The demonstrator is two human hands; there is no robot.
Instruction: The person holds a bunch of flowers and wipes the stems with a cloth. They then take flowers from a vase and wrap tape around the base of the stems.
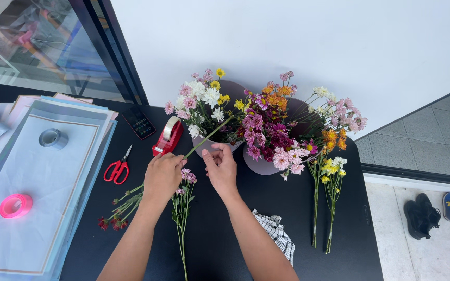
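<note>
Two mauve vases [259,165] hold mixed flowers [266,122]; hands grip a stem [204,139].

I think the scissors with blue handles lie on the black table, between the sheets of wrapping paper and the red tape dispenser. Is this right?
Not quite: the scissors have red handles, not blue. The head view shows this. The rest holds: they lie on the black table, between the sheets of wrapping paper and the red tape dispenser.

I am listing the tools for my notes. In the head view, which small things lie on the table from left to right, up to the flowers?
Pink ribbon roll → grey tape roll → red-handled scissors → black phone → red tape dispenser.
</note>
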